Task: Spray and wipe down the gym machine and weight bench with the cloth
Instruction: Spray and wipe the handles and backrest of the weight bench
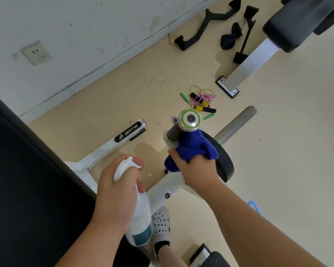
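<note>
Cloth (195,145), blue and bunched, sat in the right hand (197,168). The fingers were curled into it, pressing it against the foot of the loading peg (189,120) where the peg met the black weight plate (225,162). The peg had a dark sleeve and a silver end cap with a green ring. The hand was slightly blurred, so I could not tell exactly how the fingertips lay.

The left hand (116,191) was wrapped round the neck of the white spray bottle (141,218), held low over the white frame (162,187) with the nozzle facing the peg. One finger looked to be near the trigger, though I couldn't be sure. The fill level could not be read.

Handling, as I judged it:
- The cloth was limp and soft and would fold round the peg. It was best kept balled in the palm, with a loose flap to wrap the sleeve.
- The bottle was light plastic and likely slick once wet, so a grip at the neck suited it.
- The plate was heavy and rigid and might turn on the peg under a hard rub.

A black bench pad (27,189) filled the near left, beside the frame. A second bench (289,26) stood well apart at the far right. Skipping ropes (201,101) lay tangled on the floor beyond the peg. A foot in a perforated clog (161,222) was planted just beside the frame.
</note>
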